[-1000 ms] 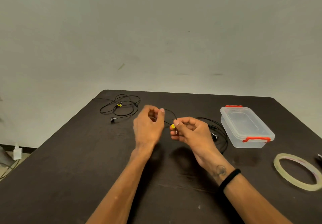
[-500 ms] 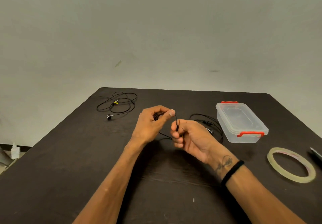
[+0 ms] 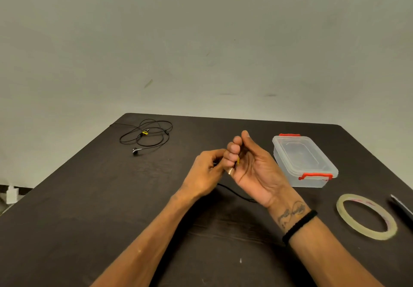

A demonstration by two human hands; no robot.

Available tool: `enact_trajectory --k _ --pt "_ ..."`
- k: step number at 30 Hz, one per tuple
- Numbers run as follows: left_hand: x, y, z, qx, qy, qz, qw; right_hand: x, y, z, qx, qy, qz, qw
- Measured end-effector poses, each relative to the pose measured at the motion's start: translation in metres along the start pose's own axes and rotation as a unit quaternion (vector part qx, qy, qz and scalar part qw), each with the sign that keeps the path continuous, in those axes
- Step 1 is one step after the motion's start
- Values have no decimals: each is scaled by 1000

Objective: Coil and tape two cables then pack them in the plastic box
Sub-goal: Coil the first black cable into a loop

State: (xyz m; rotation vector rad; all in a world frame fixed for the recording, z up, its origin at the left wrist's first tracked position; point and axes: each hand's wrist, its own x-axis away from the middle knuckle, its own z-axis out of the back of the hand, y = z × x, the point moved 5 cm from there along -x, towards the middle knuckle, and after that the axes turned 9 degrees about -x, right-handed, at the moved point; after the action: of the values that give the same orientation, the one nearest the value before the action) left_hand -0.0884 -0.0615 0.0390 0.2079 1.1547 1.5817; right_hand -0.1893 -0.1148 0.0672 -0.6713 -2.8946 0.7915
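- Turned palm-up since earlier, right hand curls around the first cable at frame centre; left hand pinches it.
- Coiling underway; next, wind more loops.
- Second cable waits upper left.

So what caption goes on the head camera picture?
Both hands coil a black cable beside the closed plastic box and tape roll.

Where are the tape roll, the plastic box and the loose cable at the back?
tape roll [image 3: 348, 224]: head view, on the near-left part of the ring.
plastic box [image 3: 299, 152]: head view, on the clear lid.
loose cable [image 3: 154, 145]: head view, on the near strand of the loops.
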Motion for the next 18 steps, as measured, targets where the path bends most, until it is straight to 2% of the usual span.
enact_trajectory --k 4,10,13,16,18 --pt "2 -3 -8 -54 -5 9 999 -3 -10 6 -16 35 69 997" --pt "2 6 -6 -115 -23 -49 992 -8 -24 24 -30 75 124 989" --pt "4 12 2 -202 -27 -79 976 -8 -29 33 -46 103 142 983" --pt "5 16 28 -279 46 -88 955 -7 -37 39 -29 133 169 976" --pt "6 20 45 -280 108 -92 949 -5 -42 42 30 156 196 968"
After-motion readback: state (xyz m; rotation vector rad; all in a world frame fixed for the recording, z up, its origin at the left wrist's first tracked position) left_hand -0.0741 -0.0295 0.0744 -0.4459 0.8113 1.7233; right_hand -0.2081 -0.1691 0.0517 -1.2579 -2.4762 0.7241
